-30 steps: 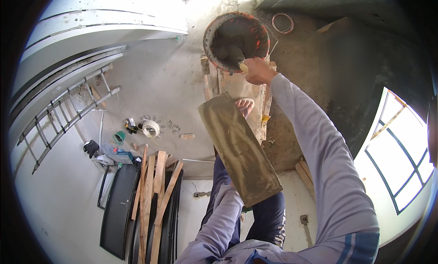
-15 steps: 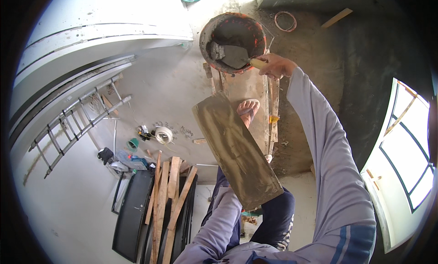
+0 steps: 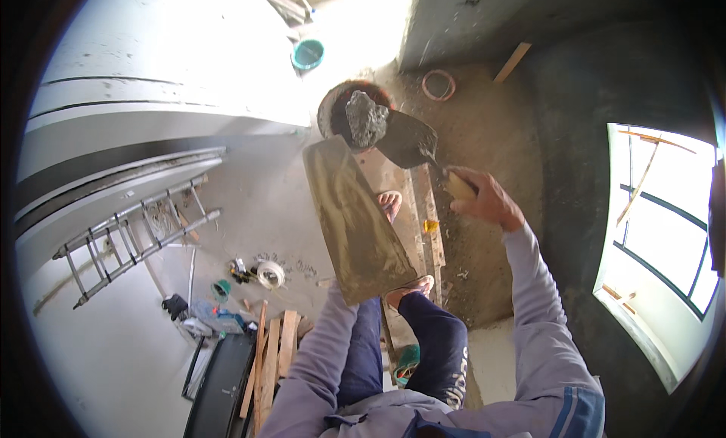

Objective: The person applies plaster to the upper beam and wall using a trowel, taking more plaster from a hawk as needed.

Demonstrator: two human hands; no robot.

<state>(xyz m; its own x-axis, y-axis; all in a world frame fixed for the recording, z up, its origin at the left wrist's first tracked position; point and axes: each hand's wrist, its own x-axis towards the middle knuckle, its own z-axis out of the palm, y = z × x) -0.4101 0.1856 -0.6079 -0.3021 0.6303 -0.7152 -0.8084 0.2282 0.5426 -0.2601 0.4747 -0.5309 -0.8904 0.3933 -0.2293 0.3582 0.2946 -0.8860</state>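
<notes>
My right hand (image 3: 490, 201) is closed around the yellowish handle of a trowel (image 3: 408, 141). A lump of wet grey mortar (image 3: 367, 118) sits at the blade's far end, close to the far end of a long rectangular plastering hawk (image 3: 357, 219). The hawk is smeared with a thin mortar film. It is held up in the air over my left forearm (image 3: 321, 336); my left hand is hidden beneath it. Behind the trowel stands a mortar-crusted bucket (image 3: 327, 109), partly covered by the mortar and hawk.
Wooden planks (image 3: 420, 211) lie beside my feet. A teal bucket (image 3: 308, 54) and a pink ring (image 3: 439, 85) are farther off. At left are a metal ladder (image 3: 136, 237), a white cable coil (image 3: 271, 274) and stacked boards (image 3: 268, 362). A dark wall with a window (image 3: 665, 219) bounds the right.
The trowel has come up out of the bucket with mortar on its blade, drawn back nearer to me. The hawk has shifted left and turned more lengthwise. My view has tilted forward.
</notes>
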